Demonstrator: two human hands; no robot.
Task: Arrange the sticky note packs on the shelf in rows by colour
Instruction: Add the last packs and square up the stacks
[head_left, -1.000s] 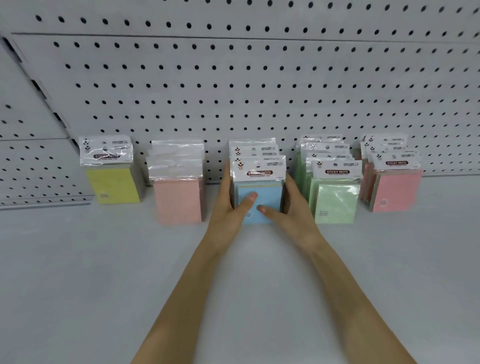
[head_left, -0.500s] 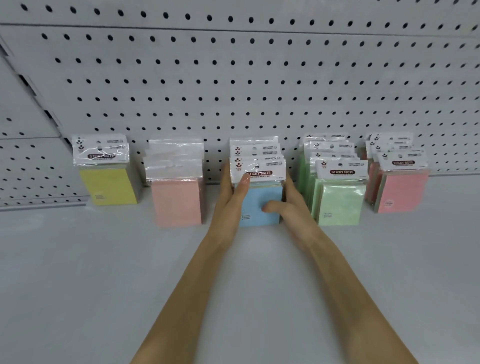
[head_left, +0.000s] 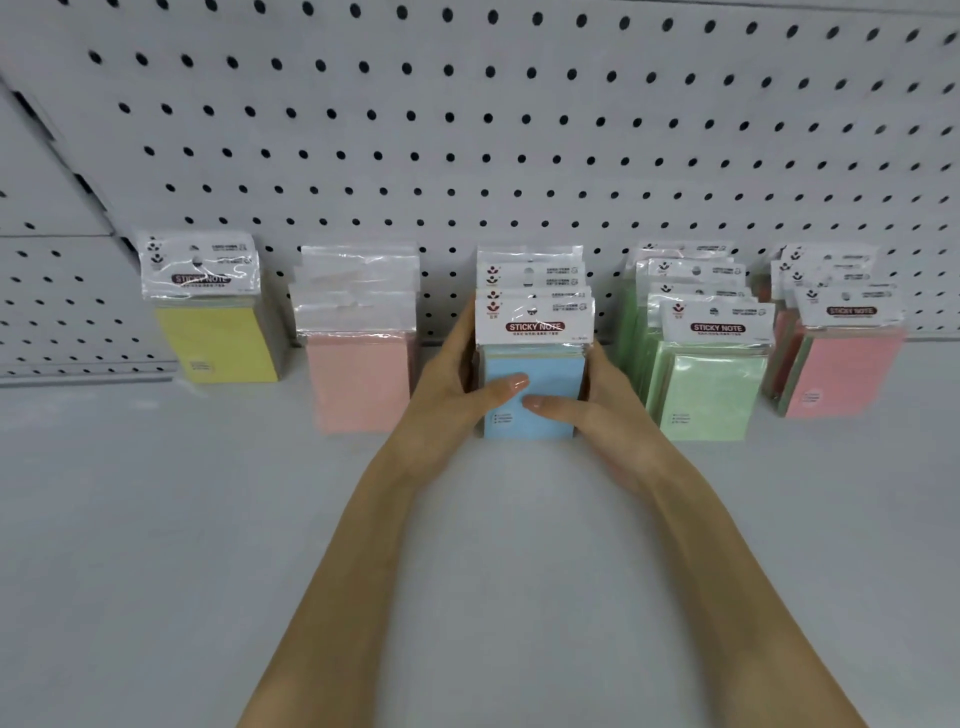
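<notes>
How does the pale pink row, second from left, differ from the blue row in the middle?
The blue row is held by both hands, the left hand and right hand at its sides with thumbs on its front; the pale pink row is untouched. The blue row's front header reads STICKY NOTE; the pale pink row's headers show plain white. Both stand on the shelf before the pegboard, packs one behind another.

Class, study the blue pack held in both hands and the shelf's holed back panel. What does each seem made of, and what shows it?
Blue pack: matte paper sheets in clear glossy plastic film; its header shows glare and wrinkles. Back panel: probably painted sheet metal, matte pale grey, with even rows of punched holes.
</notes>
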